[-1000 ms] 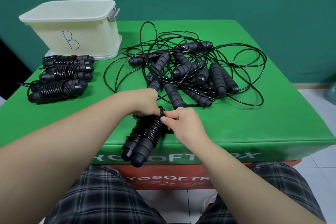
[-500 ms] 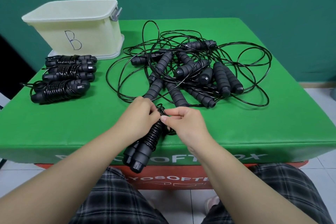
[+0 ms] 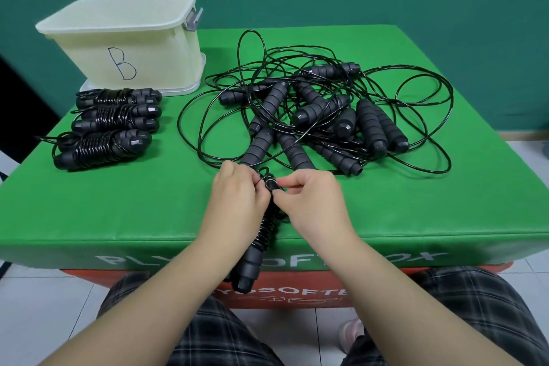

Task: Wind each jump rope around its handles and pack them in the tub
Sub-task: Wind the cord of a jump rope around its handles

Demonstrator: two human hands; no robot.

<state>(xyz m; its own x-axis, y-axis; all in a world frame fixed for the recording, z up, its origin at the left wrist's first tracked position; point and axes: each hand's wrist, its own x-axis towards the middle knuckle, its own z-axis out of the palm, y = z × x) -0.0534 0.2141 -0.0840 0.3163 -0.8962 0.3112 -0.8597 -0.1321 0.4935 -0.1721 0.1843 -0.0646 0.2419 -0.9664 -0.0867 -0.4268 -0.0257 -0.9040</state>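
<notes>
Right now, from my head view, my left hand [image 3: 237,202] is curled round the top of the jump rope [image 3: 261,235] I am winding, its two foam handles held side by side and poking off the near edge of the green desk [image 3: 386,211] towards my lap. My right hand [image 3: 312,199] pinches the last bit of cord at that same top end, fingertips pressed together on it, as I judge to tuck the end under the coils.

I would say the bundle is light, the foam grippy and a little soft, but the thin cord looks glossy and springy, so the coils may slacken if I let go before the end is locked. Best to hold it across the wound middle, squeezing both handles together.

Three wound bundles [image 3: 116,125] lie near the left edge, just in front of the cream tub [image 3: 130,50] marked B. The tangled heap [image 3: 320,116] of loose ropes lies just beyond my hands.
</notes>
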